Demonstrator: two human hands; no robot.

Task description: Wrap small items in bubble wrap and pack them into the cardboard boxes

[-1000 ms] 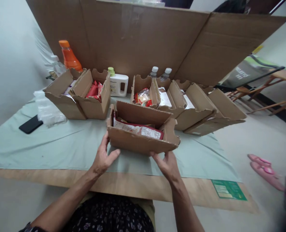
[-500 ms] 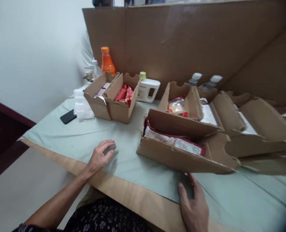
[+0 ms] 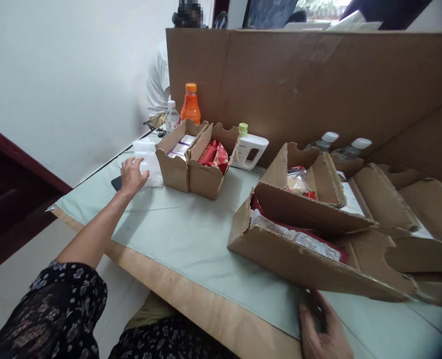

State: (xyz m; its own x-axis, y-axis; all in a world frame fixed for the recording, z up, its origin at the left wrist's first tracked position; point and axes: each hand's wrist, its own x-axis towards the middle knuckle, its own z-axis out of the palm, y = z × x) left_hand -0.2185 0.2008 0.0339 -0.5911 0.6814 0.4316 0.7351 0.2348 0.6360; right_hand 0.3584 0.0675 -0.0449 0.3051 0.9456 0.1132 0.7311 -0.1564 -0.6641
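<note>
My left hand (image 3: 133, 175) is stretched out over the far left of the table, fingers apart and holding nothing. Right beside it lies a stack of clear plastic bags (image 3: 152, 172); whether the fingertips touch them I cannot tell. A dark phone (image 3: 116, 183) is partly hidden behind the hand. At the lower right, my right hand (image 3: 325, 329) rests near the table edge, thumb and fingers apart. It is close to the front wall of a long cardboard box (image 3: 280, 259), in which a white and dark red packet (image 3: 299, 237) lies.
Two joined cardboard boxes (image 3: 176, 177) hold white cartons and red packets (image 3: 215, 154). Behind them stand an orange bottle (image 3: 191, 107), a water bottle (image 3: 172, 118) and a white jug (image 3: 252, 152). More cardboard boxes (image 3: 385, 192) fill the right. A cardboard screen (image 3: 299, 75) partly hides a person (image 3: 159, 82).
My left hand has moved forward and left, from the table's near side to the plastic bags. My right hand stays near the long box. The view has shifted left and tilted up slightly.
</note>
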